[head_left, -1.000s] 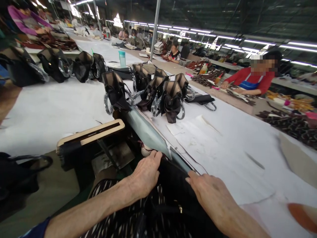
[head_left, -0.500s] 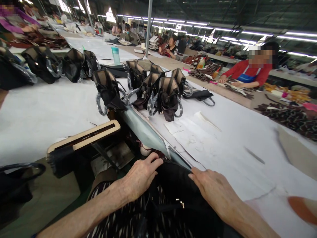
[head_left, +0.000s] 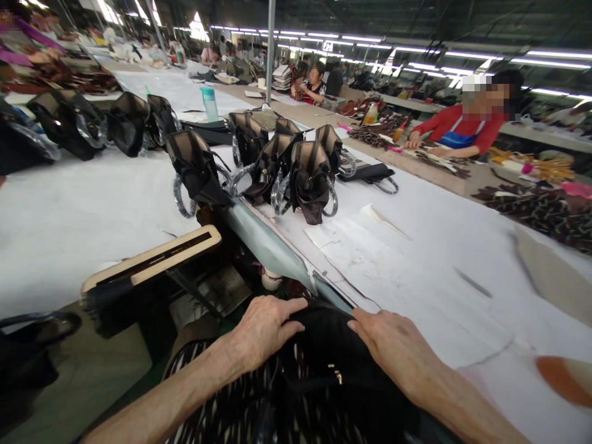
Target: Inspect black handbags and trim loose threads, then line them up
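A black handbag with small gold-coloured metal fittings lies across my lap, its lower part lost in shadow. On its left, my left hand is closed at the rim, with thumb and forefinger apart and black material between them; the other fingers are hidden beneath. My right hand grips the rim on the other side, thumb inward and fingers curled over the far edge. The two hands are apart, with a stretch of the bag's rim between them.
Several black handbags with plastic-wrapped handles stand on the white-covered table. Left of my lap is a fixture with a slotted wooden top. A turquoise bottle stands farther back. Across the table, a person in red handles strips.
My left thumb and forefinger have spread farther apart at the bag's rim. My right hand keeps its hold, almost unmoved. The view has shifted slightly.
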The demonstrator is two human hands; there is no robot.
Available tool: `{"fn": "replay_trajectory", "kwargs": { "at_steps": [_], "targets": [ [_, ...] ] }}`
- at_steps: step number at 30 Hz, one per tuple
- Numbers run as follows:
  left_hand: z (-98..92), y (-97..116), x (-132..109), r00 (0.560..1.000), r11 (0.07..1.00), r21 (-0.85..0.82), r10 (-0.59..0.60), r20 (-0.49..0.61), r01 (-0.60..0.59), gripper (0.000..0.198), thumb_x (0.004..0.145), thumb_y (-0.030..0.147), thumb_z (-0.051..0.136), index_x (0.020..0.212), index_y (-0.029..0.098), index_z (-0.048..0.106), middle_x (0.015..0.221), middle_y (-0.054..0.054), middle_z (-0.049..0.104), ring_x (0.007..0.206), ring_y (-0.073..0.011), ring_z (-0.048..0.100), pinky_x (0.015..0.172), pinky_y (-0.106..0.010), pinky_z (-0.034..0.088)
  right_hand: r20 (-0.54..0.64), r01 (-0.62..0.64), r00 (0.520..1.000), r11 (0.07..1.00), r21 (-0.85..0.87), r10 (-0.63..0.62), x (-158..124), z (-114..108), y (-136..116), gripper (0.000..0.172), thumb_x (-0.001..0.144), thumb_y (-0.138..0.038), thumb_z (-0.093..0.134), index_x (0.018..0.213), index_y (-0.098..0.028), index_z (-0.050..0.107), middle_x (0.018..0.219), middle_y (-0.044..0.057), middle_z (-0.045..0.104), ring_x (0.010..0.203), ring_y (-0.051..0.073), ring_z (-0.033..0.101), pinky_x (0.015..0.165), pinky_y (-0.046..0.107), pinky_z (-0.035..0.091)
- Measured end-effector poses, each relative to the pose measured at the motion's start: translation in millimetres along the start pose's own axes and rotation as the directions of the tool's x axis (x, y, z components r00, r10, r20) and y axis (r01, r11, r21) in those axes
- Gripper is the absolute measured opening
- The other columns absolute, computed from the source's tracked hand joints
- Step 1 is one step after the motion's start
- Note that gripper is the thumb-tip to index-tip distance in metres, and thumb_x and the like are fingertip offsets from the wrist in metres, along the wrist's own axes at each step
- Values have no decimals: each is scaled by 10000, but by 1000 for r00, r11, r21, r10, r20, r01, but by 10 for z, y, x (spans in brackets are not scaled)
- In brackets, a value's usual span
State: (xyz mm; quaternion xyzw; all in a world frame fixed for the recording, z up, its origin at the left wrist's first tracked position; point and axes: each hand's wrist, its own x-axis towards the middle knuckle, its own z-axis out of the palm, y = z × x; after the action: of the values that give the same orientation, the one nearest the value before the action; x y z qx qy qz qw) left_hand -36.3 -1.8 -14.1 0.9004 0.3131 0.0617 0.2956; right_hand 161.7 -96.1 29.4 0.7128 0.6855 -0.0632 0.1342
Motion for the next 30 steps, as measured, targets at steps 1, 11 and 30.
{"fn": "replay_trajectory", "kwargs": {
  "at_steps": [1, 11, 30],
  "targets": [
    [-9, 10, 14, 1000, 1000, 15, -3, 7, 3, 151, 809, 314, 535, 917, 255, 623, 685, 22, 645, 660, -146, 595, 609, -216, 389, -8, 13, 1000, 1000, 4, -13, -3, 1, -5, 255, 897, -236, 407, 716, -212, 585, 590, 31, 659, 562, 225, 632, 463, 278, 266],
    [8, 9, 99, 990, 988, -71, -139, -37, 136, 173, 814, 264, 501, 770, 222, 662, 713, 13, 637, 700, -141, 579, 654, -222, 399, -31, 45, 998, 999, -19, -45, -34, -20, -29, 239, 889, -221, 412, 715, -210, 575, 561, 22, 652, 523, 225, 624, 438, 281, 242],
    [111, 179, 275, 950, 946, 113, -289, -119, 302, 213, 809, 177, 442, 700, 159, 624, 812, -68, 612, 790, -220, 543, 659, -330, 401, -32, 61, 998, 998, -18, -62, -114, 66, -38, 261, 887, -212, 388, 709, -222, 579, 558, 20, 654, 529, 218, 632, 451, 282, 284]
  ]
}}
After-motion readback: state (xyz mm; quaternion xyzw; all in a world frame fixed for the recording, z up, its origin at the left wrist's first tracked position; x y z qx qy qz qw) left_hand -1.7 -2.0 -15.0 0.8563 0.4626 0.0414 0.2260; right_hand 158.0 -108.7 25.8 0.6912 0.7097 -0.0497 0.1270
